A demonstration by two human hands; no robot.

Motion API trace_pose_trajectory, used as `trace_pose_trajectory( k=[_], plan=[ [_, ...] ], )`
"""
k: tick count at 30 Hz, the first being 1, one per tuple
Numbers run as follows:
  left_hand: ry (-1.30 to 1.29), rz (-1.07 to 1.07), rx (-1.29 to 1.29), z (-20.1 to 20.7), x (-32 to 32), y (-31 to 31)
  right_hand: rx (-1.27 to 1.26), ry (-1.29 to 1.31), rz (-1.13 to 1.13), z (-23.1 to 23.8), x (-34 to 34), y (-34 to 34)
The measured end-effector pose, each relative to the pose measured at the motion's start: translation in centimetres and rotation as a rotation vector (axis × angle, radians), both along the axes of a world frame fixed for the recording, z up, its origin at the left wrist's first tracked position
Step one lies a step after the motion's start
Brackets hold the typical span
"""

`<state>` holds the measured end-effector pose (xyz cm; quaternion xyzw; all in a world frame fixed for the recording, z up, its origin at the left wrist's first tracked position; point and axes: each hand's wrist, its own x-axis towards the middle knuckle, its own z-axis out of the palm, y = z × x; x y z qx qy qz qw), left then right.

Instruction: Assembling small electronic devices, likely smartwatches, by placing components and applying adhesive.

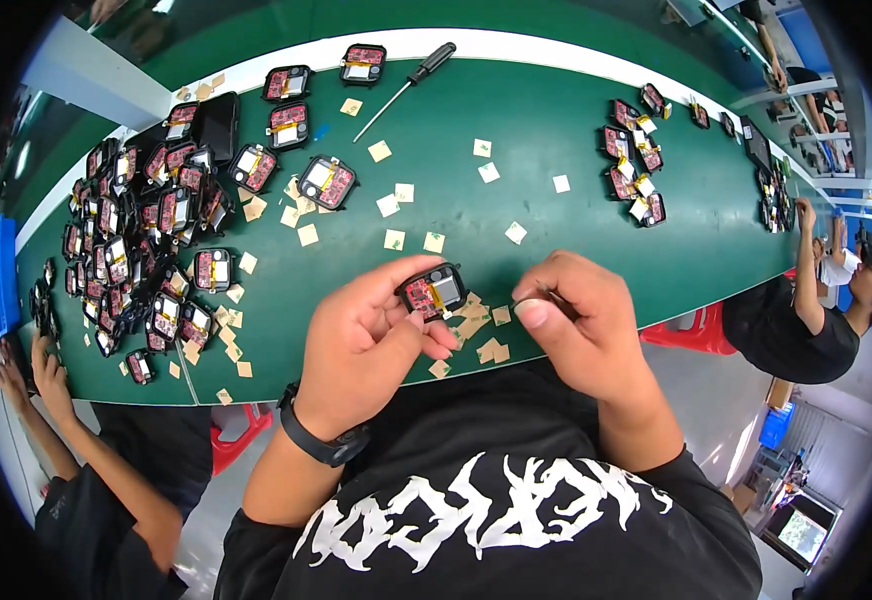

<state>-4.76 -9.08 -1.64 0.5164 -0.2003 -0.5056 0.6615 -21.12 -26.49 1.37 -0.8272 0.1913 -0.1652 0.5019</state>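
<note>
My left hand (356,345), with a black watch on its wrist, holds a small black-cased device (426,297) tilted above the table's near edge. Its open side shows a red circuit board, a silvery rectangular part and a strip of yellow tape. To the right of it, apart from the device, my right hand (588,330) is closed in a pinch. Something thin and dark shows between thumb and forefinger, too little to name. Small beige paper squares (473,328) lie on the table between my hands, and more are scattered beyond them.
A heap of similar devices (116,262) covers the left of the green table (546,120). A screwdriver (432,64) lies at the far side. Another group of devices (616,143) sits to the right. Co-workers' hands (48,370) are at the far left, and another person (801,325) sits right.
</note>
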Motion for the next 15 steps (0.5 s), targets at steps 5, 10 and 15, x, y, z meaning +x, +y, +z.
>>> trace_pose_trajectory(
  k=[5, 10, 15],
  plan=[
    [-0.035, -0.027, 0.027, 0.3, -0.1, -0.2, -0.151, 0.015, 0.021, -1.0, -0.3, 0.2],
    [-0.088, -0.005, 0.051, 0.5, -0.5, -0.3, -0.591, 0.058, 0.186, -0.6, -0.7, 0.1],
    [-0.102, -0.011, 0.032, 0.4, -0.2, -0.3, -0.704, 0.111, 0.164, 0.1, -0.5, 0.8]
  ],
)
